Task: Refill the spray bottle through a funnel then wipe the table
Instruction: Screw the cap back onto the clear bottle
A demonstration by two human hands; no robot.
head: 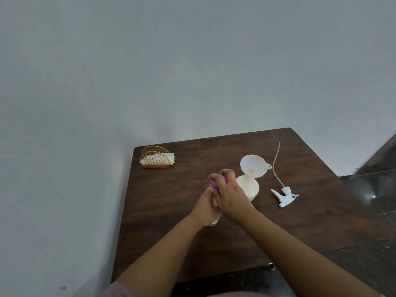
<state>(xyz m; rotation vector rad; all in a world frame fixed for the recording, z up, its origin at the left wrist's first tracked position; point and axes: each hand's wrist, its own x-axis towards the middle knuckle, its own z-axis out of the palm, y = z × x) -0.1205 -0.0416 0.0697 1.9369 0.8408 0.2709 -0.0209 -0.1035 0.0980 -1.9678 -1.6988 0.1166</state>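
A white funnel [252, 167] stands in the neck of the pale spray bottle [249, 187] near the middle of the dark wooden table [171, 211]. The white spray head [284, 195] with its long dip tube lies flat to the right of the bottle. My left hand [206, 207] grips the body of a clear bottle [215, 220] with liquid in it, just left of the spray bottle. My right hand [230, 196] curls its fingers round that bottle's purple cap [216, 182]. Most of the clear bottle is hidden by my hands.
A gold wire holder [156, 158] with white napkins stands at the table's far left corner. A grey wall runs behind and to the left. Dark tiled floor [375, 189] shows past the right edge.
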